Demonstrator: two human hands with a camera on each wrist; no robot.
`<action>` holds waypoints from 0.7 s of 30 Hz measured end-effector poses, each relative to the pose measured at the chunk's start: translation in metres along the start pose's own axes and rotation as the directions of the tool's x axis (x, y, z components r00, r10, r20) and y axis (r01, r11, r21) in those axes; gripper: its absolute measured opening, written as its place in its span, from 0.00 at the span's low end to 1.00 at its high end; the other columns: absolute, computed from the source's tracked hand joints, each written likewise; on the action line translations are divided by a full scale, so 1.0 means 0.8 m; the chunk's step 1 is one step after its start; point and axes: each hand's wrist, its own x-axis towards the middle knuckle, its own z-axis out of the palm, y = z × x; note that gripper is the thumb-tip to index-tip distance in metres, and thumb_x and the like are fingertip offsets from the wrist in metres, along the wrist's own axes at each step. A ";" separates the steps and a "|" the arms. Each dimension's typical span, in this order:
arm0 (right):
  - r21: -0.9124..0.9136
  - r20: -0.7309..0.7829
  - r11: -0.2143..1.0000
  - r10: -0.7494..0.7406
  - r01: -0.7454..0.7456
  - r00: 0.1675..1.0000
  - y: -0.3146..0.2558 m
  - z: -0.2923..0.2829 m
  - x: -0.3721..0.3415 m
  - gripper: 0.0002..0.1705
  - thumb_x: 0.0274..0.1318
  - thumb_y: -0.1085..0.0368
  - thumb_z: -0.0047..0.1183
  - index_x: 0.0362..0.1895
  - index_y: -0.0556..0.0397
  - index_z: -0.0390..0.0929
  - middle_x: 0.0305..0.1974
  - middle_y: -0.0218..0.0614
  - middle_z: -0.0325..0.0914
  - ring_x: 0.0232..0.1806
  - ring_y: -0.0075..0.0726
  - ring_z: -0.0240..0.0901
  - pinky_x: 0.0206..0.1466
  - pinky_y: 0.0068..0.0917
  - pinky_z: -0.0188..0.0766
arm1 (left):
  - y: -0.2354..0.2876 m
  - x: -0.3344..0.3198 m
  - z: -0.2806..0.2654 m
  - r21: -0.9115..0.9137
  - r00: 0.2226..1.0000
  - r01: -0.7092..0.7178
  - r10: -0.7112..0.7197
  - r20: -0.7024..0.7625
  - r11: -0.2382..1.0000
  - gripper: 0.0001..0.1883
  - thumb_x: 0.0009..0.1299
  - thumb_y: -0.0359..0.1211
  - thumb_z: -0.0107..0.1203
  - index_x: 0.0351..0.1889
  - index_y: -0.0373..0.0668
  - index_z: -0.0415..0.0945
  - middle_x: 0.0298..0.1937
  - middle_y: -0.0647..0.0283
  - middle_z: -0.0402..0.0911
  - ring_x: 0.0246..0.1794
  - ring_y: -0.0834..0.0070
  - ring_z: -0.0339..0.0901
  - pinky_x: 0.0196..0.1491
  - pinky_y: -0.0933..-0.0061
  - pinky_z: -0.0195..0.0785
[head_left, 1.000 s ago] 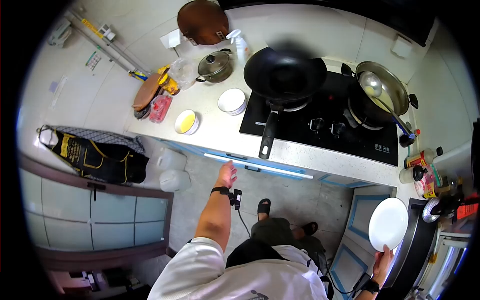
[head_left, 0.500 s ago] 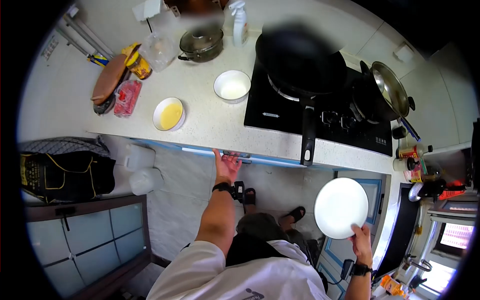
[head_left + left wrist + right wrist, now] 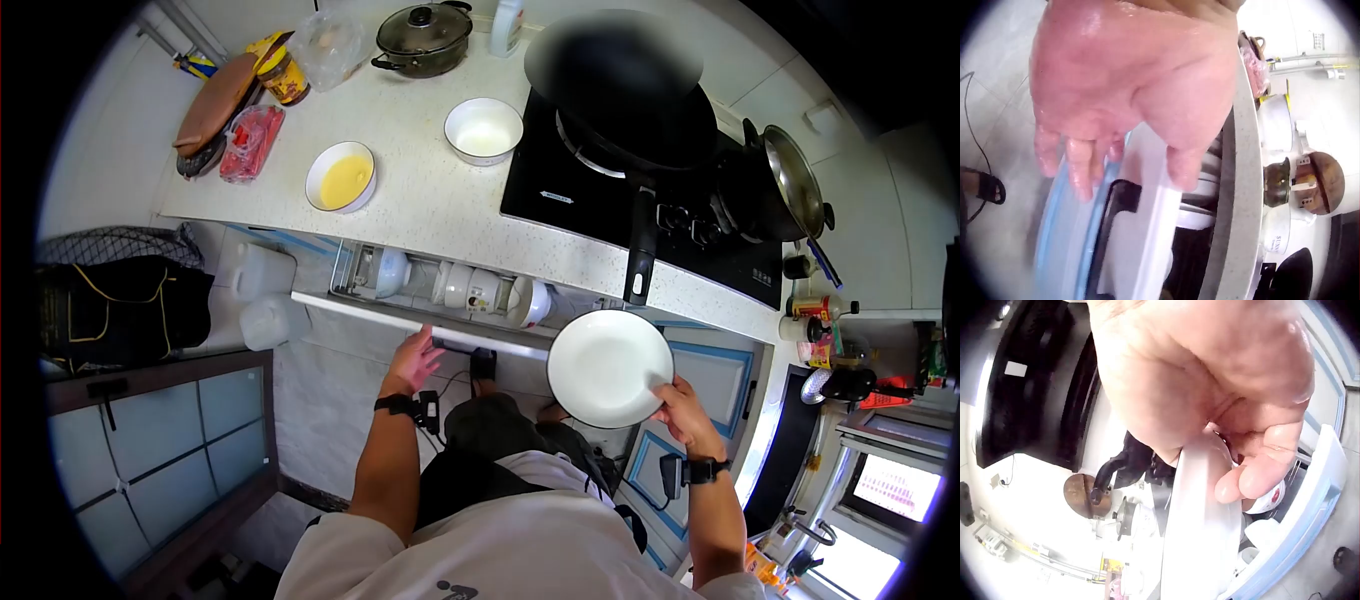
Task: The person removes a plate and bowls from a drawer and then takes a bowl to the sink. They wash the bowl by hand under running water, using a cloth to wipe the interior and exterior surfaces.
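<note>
A white plate [image 3: 612, 365] is pinched at its right edge by my right hand [image 3: 688, 415], thumb on top and fingers beneath. It overlaps the right end of an open drawer [image 3: 330, 305] in the head view. Bowls and cups stand inside the drawer, among them a white bowl [image 3: 528, 302]. My left hand [image 3: 412, 362] is at the drawer front, its fingers extended. In the left wrist view the thumb reaches the drawer's top edge [image 3: 1159, 206], with the other fingers on the outer side, above the dark handle [image 3: 1124, 194].
On the counter are a bowl of yellow liquid [image 3: 345, 180], a white bowl [image 3: 483, 132] and a lidded pot [image 3: 425, 40]. The black wok's handle [image 3: 641, 245] juts past the counter edge. A steel pan [image 3: 795, 180] sits on the right burner.
The drawer, shut before, now stands pulled out toward me. My left hand has moved back with it. My right hand has carried the plate leftward from the far right to the drawer.
</note>
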 end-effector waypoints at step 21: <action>-0.467 0.308 0.884 0.146 0.015 0.940 -0.016 0.204 0.150 0.24 0.55 0.55 0.47 0.51 0.58 0.69 0.34 0.34 0.75 0.29 0.27 0.70 0.30 0.25 0.71 | 0.009 -0.142 -0.028 0.856 0.793 0.061 0.496 -0.354 0.513 0.25 0.56 0.50 0.65 0.34 0.36 0.77 0.29 0.54 0.82 0.34 0.59 0.80 0.37 0.62 0.72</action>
